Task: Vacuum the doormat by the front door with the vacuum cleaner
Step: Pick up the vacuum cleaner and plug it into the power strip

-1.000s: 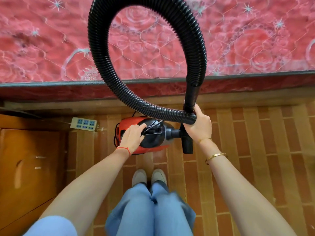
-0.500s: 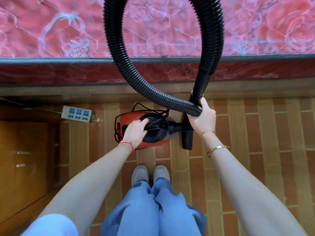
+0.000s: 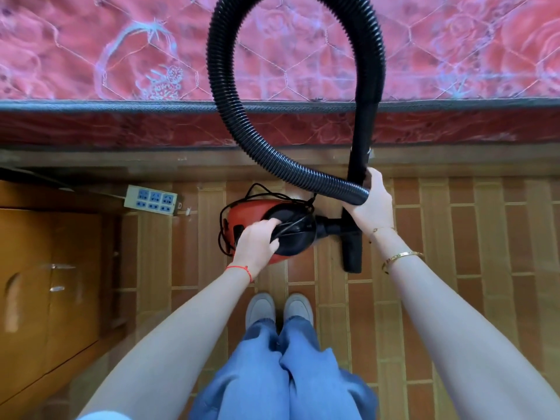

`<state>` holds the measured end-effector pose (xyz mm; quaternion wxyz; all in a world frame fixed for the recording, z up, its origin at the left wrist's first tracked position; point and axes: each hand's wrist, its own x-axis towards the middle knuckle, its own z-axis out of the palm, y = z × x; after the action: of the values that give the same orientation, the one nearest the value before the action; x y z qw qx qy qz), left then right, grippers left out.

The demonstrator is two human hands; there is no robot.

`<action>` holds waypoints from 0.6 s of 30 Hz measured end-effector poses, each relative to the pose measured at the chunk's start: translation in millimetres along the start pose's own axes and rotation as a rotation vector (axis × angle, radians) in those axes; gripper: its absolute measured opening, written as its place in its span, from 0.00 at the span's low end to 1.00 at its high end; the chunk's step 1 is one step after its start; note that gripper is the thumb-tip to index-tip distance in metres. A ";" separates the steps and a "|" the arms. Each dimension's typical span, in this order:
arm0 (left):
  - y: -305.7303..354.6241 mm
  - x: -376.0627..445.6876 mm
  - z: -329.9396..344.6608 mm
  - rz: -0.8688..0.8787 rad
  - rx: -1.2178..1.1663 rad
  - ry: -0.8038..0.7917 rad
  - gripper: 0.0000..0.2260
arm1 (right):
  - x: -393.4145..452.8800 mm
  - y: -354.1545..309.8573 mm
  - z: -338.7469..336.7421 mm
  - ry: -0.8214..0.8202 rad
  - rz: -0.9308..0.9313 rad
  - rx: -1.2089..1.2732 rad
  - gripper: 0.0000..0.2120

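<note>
Fingers (image 3: pixel 266 228) of my left hand (image 3: pixel 254 247) curl over the glossy red-and-black vacuum cleaner (image 3: pixel 272 228) on the brick-patterned floor (image 3: pixel 485 237); rightward, my right hand (image 3: pixel 369 204) grips the ribbed black hose (image 3: pixel 221 86) looping above both. Doormat unseen.

The vacuum (image 3: pixel 260 230) sits on the floor (image 3: pixel 485 253) before the mattress (image 3: pixel 91 56) (power strip (image 3: pixel 151 200) to its left).

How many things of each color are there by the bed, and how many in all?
Red: 1, vacuum cleaner
Black: 1, hose
White: 3, power strip, left shoe, right shoe
Gold: 1, bangle
Total: 6
</note>
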<state>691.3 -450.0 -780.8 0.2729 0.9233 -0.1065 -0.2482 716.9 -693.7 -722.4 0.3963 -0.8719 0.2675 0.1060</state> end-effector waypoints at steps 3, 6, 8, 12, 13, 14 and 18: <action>2.8 -7.1 -7.5 -0.049 -0.030 -0.003 0.18 | 2.5 -3.8 -1.9 0.003 -0.004 -0.071 0.39; 0.9 -14.1 -13.6 -0.090 -0.040 0.035 0.17 | 1.3 -3.4 0.0 0.002 0.019 -0.124 0.46; -0.8 -20.3 -19.2 -0.106 -0.049 0.062 0.16 | -1.0 -2.1 -0.2 -0.003 0.026 -0.168 0.51; -5.4 -33.8 -32.0 -0.187 -0.065 0.087 0.15 | -14.5 -7.3 -0.5 -0.015 -0.023 -0.323 0.55; -6.9 -36.6 -35.0 -0.202 -0.066 0.095 0.14 | -22.6 -12.8 -1.3 0.033 -0.086 -0.368 0.54; -8.5 -39.1 -37.7 -0.211 -0.060 0.106 0.14 | -31.1 -17.6 -0.7 0.101 -0.183 -0.397 0.49; -14.2 -48.4 -45.8 -0.242 -0.022 0.137 0.12 | -61.0 -35.1 18.3 0.249 -0.702 -0.456 0.14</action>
<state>674.5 -401.5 -735.9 0.2579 0.9411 0.0271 -0.2168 685.8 -637.7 -688.0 0.1704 -0.9813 -0.0297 -0.0846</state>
